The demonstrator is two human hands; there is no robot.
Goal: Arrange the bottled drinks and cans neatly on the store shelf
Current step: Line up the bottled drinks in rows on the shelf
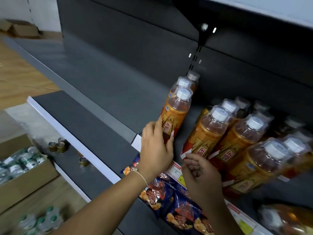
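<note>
1. Dark grey metal store shelf (105, 92): long deck running off to the left, bare on that side; bottles are grouped at its right end near the slotted upright.
2. Main block of orange-labelled clear plastic drink bottles with white caps (240, 138): standing upright in rows on the right part of the shelf, caps up, long axes vertical, labels facing the aisle.
3. Separate short file of three identical orange bottles (176, 114), just left of the block, one behind another, upright, caps up.
4. Brown cardboard box of green-and-white cans (22, 167) on the floor at lower left; blurred.
5. Blue snack bags with orange print (162, 192) on the shelf below, under both forearms.
6. Left hand (156, 150): fingers curled round the lower body of the front bottle of that file, thumb on its left side. Grasping it.
7. Right hand (199, 172): at the base of the front-left bottle of the main block, fingers curled, fingertips touching the label's bottom edge. Can't tell if it actually grips.
8. Small gold-topped cans (58, 146) on the low shelf at left, standing upright.
</note>
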